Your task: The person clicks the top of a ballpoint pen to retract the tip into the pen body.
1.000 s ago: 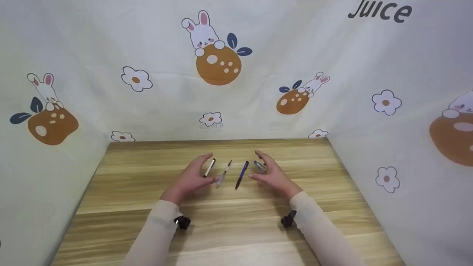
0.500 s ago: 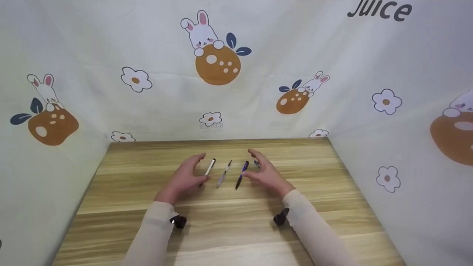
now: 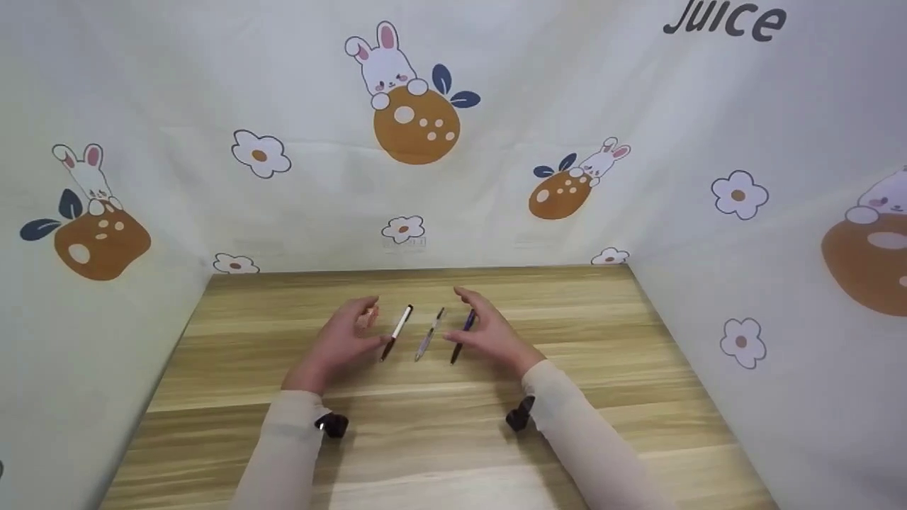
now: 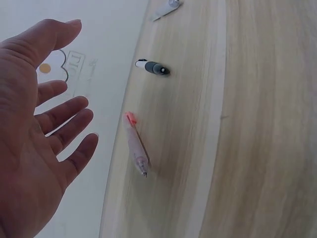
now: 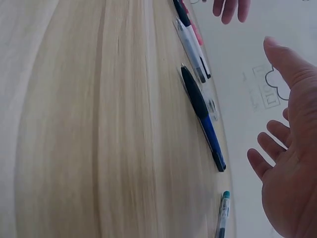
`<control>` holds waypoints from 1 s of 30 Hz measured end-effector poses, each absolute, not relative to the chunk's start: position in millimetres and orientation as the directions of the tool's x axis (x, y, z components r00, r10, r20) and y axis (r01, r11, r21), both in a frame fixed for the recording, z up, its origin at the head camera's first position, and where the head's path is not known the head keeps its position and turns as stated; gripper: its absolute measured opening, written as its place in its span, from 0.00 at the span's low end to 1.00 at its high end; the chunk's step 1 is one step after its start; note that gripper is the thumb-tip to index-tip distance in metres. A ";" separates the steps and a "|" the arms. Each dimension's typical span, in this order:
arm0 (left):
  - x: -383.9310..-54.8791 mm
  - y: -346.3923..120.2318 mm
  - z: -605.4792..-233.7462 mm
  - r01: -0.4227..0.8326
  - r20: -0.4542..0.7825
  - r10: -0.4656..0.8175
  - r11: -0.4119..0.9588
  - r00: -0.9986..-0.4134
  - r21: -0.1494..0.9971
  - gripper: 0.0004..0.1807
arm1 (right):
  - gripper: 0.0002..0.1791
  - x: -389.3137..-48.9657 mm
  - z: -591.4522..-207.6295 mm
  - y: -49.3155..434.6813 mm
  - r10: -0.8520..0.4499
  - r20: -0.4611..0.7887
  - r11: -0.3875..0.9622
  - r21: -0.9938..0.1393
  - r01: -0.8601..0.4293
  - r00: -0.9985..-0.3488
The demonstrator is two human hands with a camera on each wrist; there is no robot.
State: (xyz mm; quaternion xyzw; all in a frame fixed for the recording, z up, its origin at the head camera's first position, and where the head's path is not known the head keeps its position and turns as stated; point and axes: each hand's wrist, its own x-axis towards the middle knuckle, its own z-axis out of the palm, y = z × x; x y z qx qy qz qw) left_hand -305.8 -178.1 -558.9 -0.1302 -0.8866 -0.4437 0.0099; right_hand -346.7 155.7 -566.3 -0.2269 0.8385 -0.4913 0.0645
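Observation:
Both hands hover over a row of pens and hold nothing. My left hand has its fingers spread, with a pink pen partly hidden behind it in the head view. Right of its thumb lies a white pen with a dark grip. A clear pen lies between the two hands. My right hand is above a blue pen with a black grip, covering part of it in the head view. A teal-ended pen shows only in the right wrist view.
The pens lie on a wood-grain table. Pale cloth walls printed with rabbits, oranges and flowers enclose its back and both sides. A small black camera is worn on each wrist.
Both hands have shifted left above the pens, fingers still apart. The pink pen has come into sight by the left hand, while the teal-ended pen is now hidden behind the right.

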 end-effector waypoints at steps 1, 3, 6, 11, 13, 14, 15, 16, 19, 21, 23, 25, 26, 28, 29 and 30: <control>-305.8 -179.6 -559.7 0.238 0.132 0.220 0.576 -0.967 0.782 0.45 | 0.52 -346.5 -566.1 153.7 -0.444 0.109 0.428 -0.846 -0.317 -0.890; -305.7 -183.3 -561.3 0.224 0.120 0.210 0.588 -0.970 0.777 0.45 | 0.52 -346.5 -565.2 149.4 -0.445 0.092 0.457 -0.832 -0.314 -0.891; -304.6 -188.3 -561.6 0.193 0.092 0.193 0.608 -0.977 0.770 0.45 | 0.54 -345.8 -562.8 142.3 -0.443 0.064 0.475 -0.829 -0.295 -0.894; -301.7 -195.3 -561.5 0.161 0.066 0.172 0.624 -0.983 0.765 0.43 | 0.54 -347.3 -564.3 128.0 -0.459 0.074 0.423 -0.858 -0.291 -0.885; -299.8 -196.9 -560.7 0.154 0.060 0.170 0.619 -0.984 0.770 0.42 | 0.52 -348.5 -565.7 121.9 -0.467 0.098 0.398 -0.864 -0.307 -0.879; -299.2 -197.5 -560.3 0.154 0.059 0.171 0.616 -0.983 0.772 0.42 | 0.52 -349.2 -566.5 119.1 -0.468 0.108 0.392 -0.865 -0.315 -0.877; -298.6 -198.0 -560.0 0.154 0.058 0.173 0.614 -0.983 0.775 0.41 | 0.51 -350.2 -567.4 116.3 -0.468 0.119 0.384 -0.865 -0.323 -0.876; -297.7 -198.7 -559.9 0.150 0.055 0.173 0.612 -0.983 0.777 0.41 | 0.50 -350.9 -568.4 113.8 -0.468 0.128 0.378 -0.865 -0.329 -0.874; -295.6 -200.7 -560.0 0.140 0.046 0.170 0.605 -0.984 0.784 0.40 | 0.50 -351.8 -568.8 107.0 -0.462 0.126 0.384 -0.864 -0.326 -0.878; -294.5 -202.2 -561.2 0.130 0.039 0.161 0.601 -0.986 0.788 0.41 | 0.50 -351.8 -568.1 103.0 -0.462 0.115 0.389 -0.865 -0.317 -0.879; -293.3 -203.8 -562.8 0.124 0.037 0.156 0.599 -0.987 0.791 0.41 | 0.50 -351.5 -566.7 98.5 -0.462 0.102 0.397 -0.864 -0.308 -0.881; -292.6 -205.1 -564.3 0.123 0.037 0.154 0.599 -0.987 0.791 0.42 | 0.50 -351.4 -566.3 94.0 -0.469 0.097 0.394 -0.867 -0.306 -0.878; -292.5 -205.7 -565.1 0.125 0.039 0.154 0.602 -0.987 0.789 0.42 | 0.50 -351.7 -566.6 91.9 -0.473 0.096 0.393 -0.867 -0.307 -0.876; -292.7 -206.2 -565.6 0.135 0.047 0.159 0.602 -0.986 0.787 0.42 | 0.50 -352.0 -566.6 87.3 -0.481 0.093 0.388 -0.869 -0.307 -0.872; -292.7 -206.5 -565.7 0.136 0.049 0.159 0.604 -0.986 0.786 0.42 | 0.50 -352.1 -566.6 85.2 -0.483 0.092 0.388 -0.869 -0.307 -0.871; -292.7 -206.8 -565.8 0.138 0.050 0.160 0.605 -0.986 0.784 0.42 | 0.50 -352.1 -566.2 83.2 -0.486 0.089 0.389 -0.869 -0.306 -0.870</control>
